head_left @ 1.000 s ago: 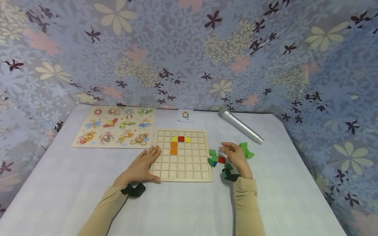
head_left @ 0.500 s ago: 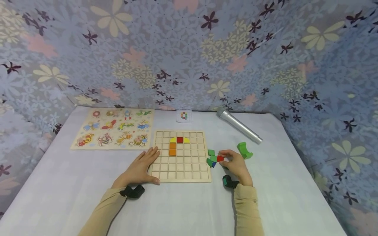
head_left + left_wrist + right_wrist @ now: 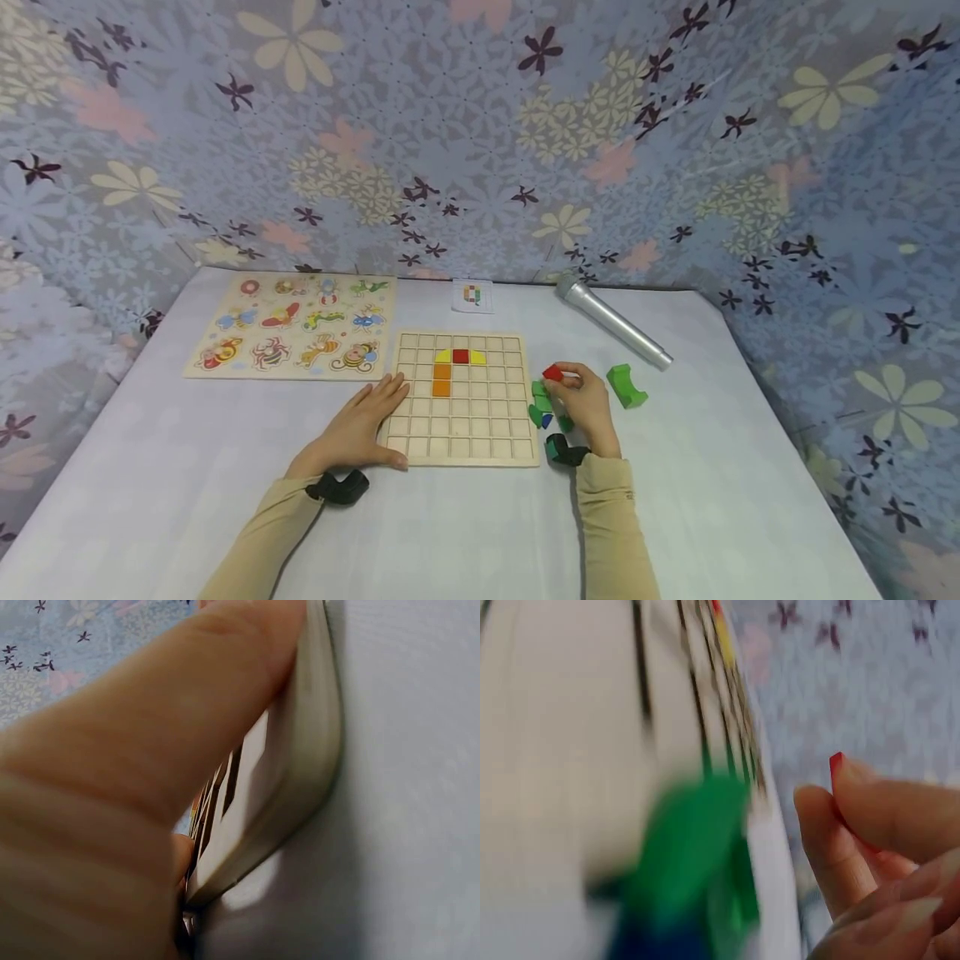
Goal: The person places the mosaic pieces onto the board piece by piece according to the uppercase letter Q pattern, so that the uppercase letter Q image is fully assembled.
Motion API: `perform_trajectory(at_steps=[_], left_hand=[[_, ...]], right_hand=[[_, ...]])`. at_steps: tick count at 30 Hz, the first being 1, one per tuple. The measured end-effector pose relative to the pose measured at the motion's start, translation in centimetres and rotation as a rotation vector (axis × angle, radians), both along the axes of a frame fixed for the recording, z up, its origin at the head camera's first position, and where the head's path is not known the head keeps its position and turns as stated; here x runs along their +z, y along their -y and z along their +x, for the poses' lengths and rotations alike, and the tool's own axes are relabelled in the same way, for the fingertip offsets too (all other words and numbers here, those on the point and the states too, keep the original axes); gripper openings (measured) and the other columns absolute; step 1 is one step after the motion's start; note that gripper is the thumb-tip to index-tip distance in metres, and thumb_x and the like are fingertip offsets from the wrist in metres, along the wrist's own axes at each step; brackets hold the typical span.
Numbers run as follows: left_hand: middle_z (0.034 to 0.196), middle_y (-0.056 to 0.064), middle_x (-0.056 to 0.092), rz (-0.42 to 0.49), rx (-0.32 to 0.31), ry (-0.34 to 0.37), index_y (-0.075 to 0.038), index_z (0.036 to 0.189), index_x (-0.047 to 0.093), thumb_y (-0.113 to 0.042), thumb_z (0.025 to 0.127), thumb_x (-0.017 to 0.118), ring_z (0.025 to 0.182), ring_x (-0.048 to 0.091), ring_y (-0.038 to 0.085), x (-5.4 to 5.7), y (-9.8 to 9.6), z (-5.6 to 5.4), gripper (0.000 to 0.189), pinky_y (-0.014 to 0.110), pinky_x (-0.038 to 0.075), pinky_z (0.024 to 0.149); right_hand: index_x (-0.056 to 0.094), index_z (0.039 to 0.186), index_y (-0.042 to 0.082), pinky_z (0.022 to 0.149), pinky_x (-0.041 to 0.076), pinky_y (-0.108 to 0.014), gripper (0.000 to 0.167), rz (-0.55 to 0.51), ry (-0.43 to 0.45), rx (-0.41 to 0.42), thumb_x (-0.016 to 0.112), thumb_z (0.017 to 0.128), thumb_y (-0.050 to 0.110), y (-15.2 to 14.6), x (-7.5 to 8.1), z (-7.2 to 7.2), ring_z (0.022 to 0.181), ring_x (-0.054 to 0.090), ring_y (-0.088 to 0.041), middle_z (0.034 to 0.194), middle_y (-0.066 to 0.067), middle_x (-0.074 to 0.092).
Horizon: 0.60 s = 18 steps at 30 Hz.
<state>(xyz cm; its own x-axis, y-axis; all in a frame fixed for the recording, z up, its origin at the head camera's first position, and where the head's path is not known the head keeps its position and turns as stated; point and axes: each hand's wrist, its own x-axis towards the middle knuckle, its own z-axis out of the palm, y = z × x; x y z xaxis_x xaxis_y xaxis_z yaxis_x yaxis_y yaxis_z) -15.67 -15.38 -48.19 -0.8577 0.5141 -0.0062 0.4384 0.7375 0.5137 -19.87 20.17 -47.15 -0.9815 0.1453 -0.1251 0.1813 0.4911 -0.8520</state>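
Observation:
A pale wooden grid board (image 3: 457, 421) lies mid-table. In its upper cells sit a red square (image 3: 461, 356) between two yellow corner pieces (image 3: 478, 357), with orange squares (image 3: 442, 380) below on the left. My left hand (image 3: 360, 425) rests with spread fingers over the board's left edge, and its thumb (image 3: 187, 690) lies along the corner in the left wrist view. My right hand (image 3: 588, 404) pinches a red block (image 3: 552, 372) between thumb and fingertips, just right of the board. Several green blocks (image 3: 541, 395) and a blue one (image 3: 547, 421) lie below that hand.
A picture board with insects (image 3: 292, 325) lies at the back left. Behind the grid stands a small pattern card (image 3: 472, 296). To the right are a silver microphone (image 3: 615, 323) and a green arch block (image 3: 626, 386). A flowered cloth (image 3: 480, 150) hangs behind the table.
My right hand has reached down, pinched the red block from beside the green ones and brought it up and slightly left. The left hand has stayed on the board.

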Motion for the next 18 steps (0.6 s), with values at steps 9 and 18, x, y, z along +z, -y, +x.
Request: perform_trajectory(at_steps=[9, 18], left_hand=[[0.161, 0.017, 0.019, -0.003, -0.008, 0.006, -0.001, 0.151, 0.029, -0.053, 0.064, 0.083, 0.15, 0.015, 0.037, 0.0, -0.1, -0.1, 0.115, 0.055, 0.013, 0.121], [0.161, 0.017, 0.019, -0.006, -0.001, 0.01, 0.0, 0.151, 0.029, -0.053, 0.063, 0.084, 0.15, 0.015, 0.037, 0.2, 0.0, 0.0, 0.116, 0.055, 0.013, 0.121]], right_hand=[[0.065, 0.118, 0.003, 0.048, 0.038, -0.019, 0.027, -0.017, -0.039, 0.176, 0.054, 0.099, 0.018, 6.9, 1.1, 1.0, 0.055, 0.05, -0.011, 0.089, -0.016, 0.068], [0.073, 0.095, 0.01, 0.064, 0.046, -0.024, 0.009, 0.079, -0.123, 0.306, 0.067, 0.09, 0.014, 9.5, 0.2, 1.8, 0.072, 0.061, -0.012, 0.083, -0.005, 0.071]])
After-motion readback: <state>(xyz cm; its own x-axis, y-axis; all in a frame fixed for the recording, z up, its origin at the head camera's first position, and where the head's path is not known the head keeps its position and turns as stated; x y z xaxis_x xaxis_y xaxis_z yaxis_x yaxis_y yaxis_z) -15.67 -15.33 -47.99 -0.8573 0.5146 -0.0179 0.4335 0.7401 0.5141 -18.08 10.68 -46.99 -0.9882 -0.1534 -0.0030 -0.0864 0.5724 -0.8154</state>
